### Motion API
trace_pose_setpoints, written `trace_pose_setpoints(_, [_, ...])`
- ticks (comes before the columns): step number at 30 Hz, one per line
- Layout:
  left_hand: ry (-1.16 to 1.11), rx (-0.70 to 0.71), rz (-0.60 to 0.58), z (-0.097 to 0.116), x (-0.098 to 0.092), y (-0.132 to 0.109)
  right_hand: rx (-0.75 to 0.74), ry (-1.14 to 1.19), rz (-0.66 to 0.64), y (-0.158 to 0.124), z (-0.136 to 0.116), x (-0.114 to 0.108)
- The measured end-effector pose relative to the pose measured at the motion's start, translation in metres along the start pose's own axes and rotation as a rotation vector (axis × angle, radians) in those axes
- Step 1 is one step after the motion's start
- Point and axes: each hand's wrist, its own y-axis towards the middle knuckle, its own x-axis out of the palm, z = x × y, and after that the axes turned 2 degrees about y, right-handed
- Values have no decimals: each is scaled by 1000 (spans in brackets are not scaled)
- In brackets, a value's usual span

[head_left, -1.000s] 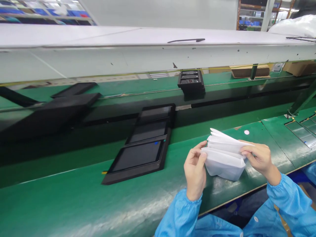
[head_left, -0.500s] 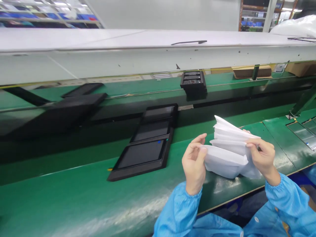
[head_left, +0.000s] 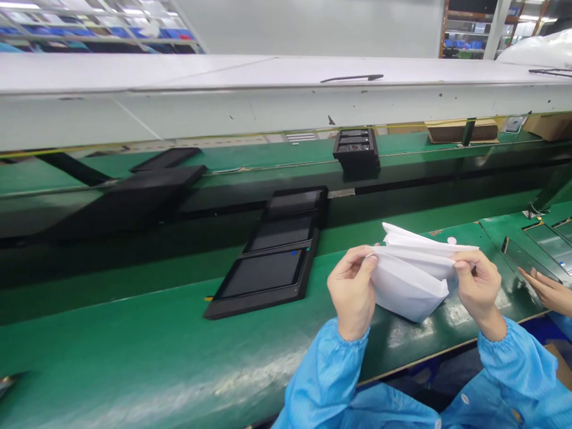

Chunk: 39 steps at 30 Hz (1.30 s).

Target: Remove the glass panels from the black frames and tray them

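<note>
My left hand pinches the left edge of several thin, soft white sheets, thumb against fingers. Their right end is pinched in my right hand. Whether these are flat sheets or pouches, I cannot tell. Stretched between both hands, they hang above the green bench near its front edge; the layers are folded and partly hide each other. Left of my left hand, a black tray lies slanted, bearing dark flat screens with a small blue dot on the nearest.
A co-worker's hand at the right holds a dark glass panel; more panels lie beyond. A stack of black trays and a cardboard box sit under the white shelf. A dark recessed track crosses behind the trays.
The fanned white layers have come closer together, drawn between my hands. A co-worker's hand with a glass panel has appeared at the right. The view has shifted slightly left.
</note>
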Motion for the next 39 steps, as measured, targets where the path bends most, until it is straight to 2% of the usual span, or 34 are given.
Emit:
trace_pose_setpoints(3, [-38,60,13,5,5,3,48,20,17,0,-2,5])
trace_pose_setpoints(6, [-1,65,41,-2,9,0,98,49,-9,0,-5,7])
trace_pose_setpoints(13, [75,124,106,-16,17,-10,77,147,-195,-7,-19,6])
trace_pose_setpoints(19, [62,104,113,-18,10,-4,58,18,-114,-8,-21,14])
trace_pose_setpoints(24, [16,108,131,-12,5,-4,81,9,-193,0,-21,15])
trace_pose_setpoints(29, [-20,90,110,-7,2,-3,152,101,-262,5,-20,10])
trace_pose_setpoints(34, [-40,59,129,-10,0,2,66,171,-442,11,-7,-1])
trace_pose_setpoints(36, [-54,50,137,-12,2,4,48,126,-375,11,-2,0])
trace_pose_setpoints(39, [-74,39,140,-12,5,5,48,58,-179,11,0,6])
